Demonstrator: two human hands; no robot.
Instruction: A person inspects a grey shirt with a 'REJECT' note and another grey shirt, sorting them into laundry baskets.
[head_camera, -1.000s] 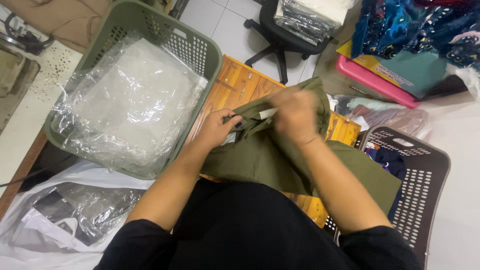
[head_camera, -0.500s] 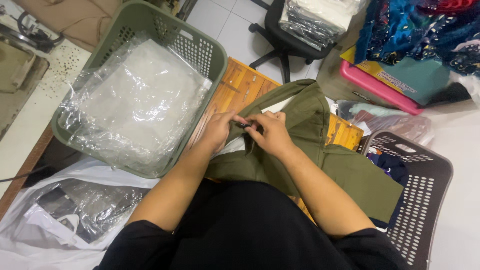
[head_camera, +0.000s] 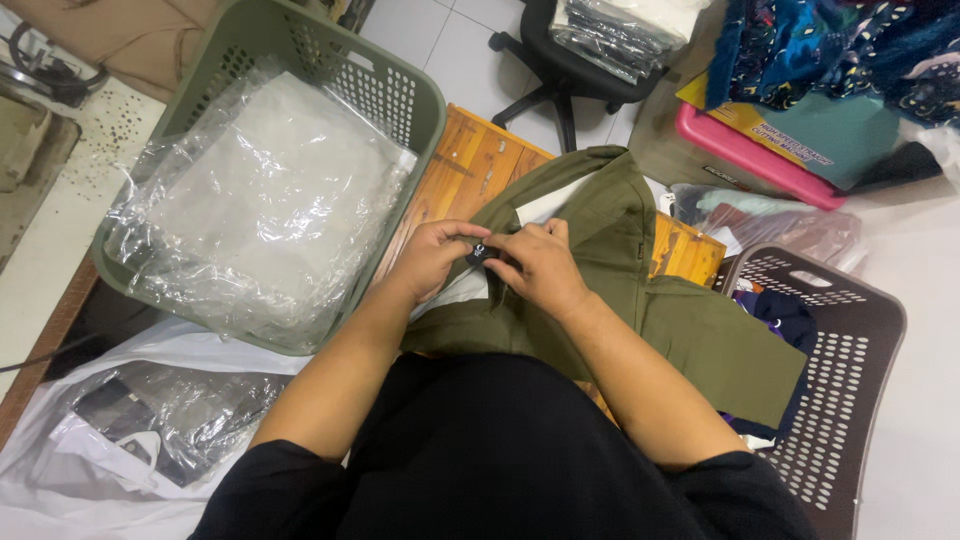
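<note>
While both hands meet over the wooden table (head_camera: 470, 165), left hand (head_camera: 432, 258) and right hand (head_camera: 540, 265) pinched together on a small black tag (head_camera: 478, 251), olive-green garment (head_camera: 610, 270) spread beneath, green basket (head_camera: 400, 85) just beside.

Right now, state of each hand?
Left hand: fingers pinched on a small black tag at the olive garment.
Right hand: closed, pinching the same tag.

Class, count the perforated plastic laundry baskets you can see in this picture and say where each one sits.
2. A green basket stands at the left, filled with clear plastic bags. A dark basket lies at the right, partly under the olive garment. Others may be out of frame.
</note>
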